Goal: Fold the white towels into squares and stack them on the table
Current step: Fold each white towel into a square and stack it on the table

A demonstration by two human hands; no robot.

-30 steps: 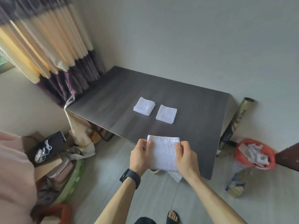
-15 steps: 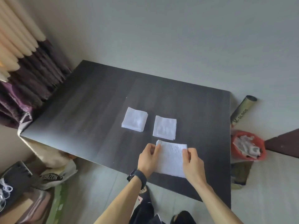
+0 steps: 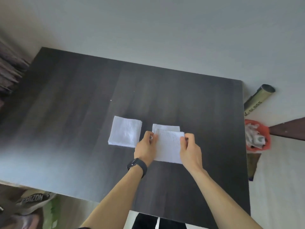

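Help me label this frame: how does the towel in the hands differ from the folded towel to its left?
The held towel is pinched at its sides by the left hand and right hand; the left towel lies untouched. The held towel covers most of a third towel; the left towel sits alone on the table. Both are white and folded.

Dark wood table (image 3: pixel 66 113): left folded towel (image 3: pixel 125 131), right folded towel (image 3: pixel 165 126) side by side, apart
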